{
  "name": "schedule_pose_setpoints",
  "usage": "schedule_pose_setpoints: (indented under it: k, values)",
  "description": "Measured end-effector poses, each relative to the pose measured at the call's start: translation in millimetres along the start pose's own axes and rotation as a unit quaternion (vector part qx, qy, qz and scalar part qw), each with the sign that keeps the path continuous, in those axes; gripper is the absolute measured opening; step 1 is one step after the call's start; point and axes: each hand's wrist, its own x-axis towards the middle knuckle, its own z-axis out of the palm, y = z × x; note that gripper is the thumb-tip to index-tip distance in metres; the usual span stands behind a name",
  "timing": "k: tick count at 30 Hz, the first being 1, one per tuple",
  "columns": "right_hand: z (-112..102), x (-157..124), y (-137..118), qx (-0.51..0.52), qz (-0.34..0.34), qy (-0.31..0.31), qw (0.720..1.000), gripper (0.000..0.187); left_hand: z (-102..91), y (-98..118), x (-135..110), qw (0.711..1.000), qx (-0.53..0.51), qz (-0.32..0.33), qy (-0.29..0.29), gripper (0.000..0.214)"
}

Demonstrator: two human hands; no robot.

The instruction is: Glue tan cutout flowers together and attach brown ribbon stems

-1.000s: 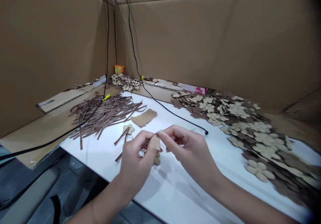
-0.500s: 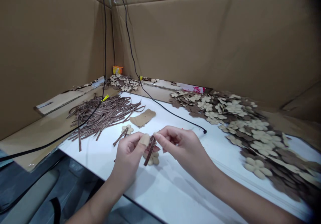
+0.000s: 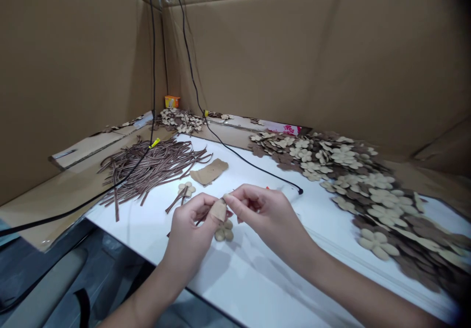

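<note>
My left hand [image 3: 191, 232] and my right hand [image 3: 259, 210] meet over the white table [image 3: 257, 279], fingertips pinched together on a thin brown strip [image 3: 201, 216]. The left thumb wears a tan bandage. A beige flower cutout [image 3: 224, 231] hangs just below the pinched fingers, between the hands; I cannot tell whether it is joined to the strip. Another beige flower with brown strips [image 3: 183, 193] lies on the table just beyond my left hand.
A heap of brown strips [image 3: 150, 166] lies at the left, a brown scrap [image 3: 209, 172] beside it. Beige and brown flower cutouts [image 3: 353, 176] pile along the right. A black cable [image 3: 235, 154] crosses the table. Cardboard walls [image 3: 294, 58] enclose the bench.
The brown strip, which hung down between my fingers half a second ago, is now tucked behind my left thumb. Both hands stayed in place, close together.
</note>
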Motion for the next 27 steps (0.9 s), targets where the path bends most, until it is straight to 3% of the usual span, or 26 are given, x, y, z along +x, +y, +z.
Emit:
schedule_pose_setpoints:
  k: [10, 17, 20, 24, 27]
  values:
    - [3, -5, -1, 0.031, 0.0, -0.035, 0.999, 0.027, 0.1, -1, -8, 0.999, -0.048, -0.008, 0.007, 0.02]
    - [9, -4, 1, 0.017, -0.003, -0.034, 0.999, 0.029, -1.3, -3, -11, 0.999, -0.01, 0.007, 0.033, 0.02]
    - [7, -1, 5, 0.013, -0.007, -0.068, 0.998, 0.032, -6.0, -2, -13, 0.999, -0.005, -0.008, 0.039, 0.021]
    - [-7, 0, 6, -0.117, -0.016, -0.093, 0.989, 0.029, -16.4, -1, -16, 0.997, 0.012, -0.038, 0.059, 0.022]
    - [-18, -2, 6, -0.261, -0.059, -0.153, 0.951, 0.032, -25.3, -3, -19, 0.996, 0.043, -0.049, 0.068, 0.024]
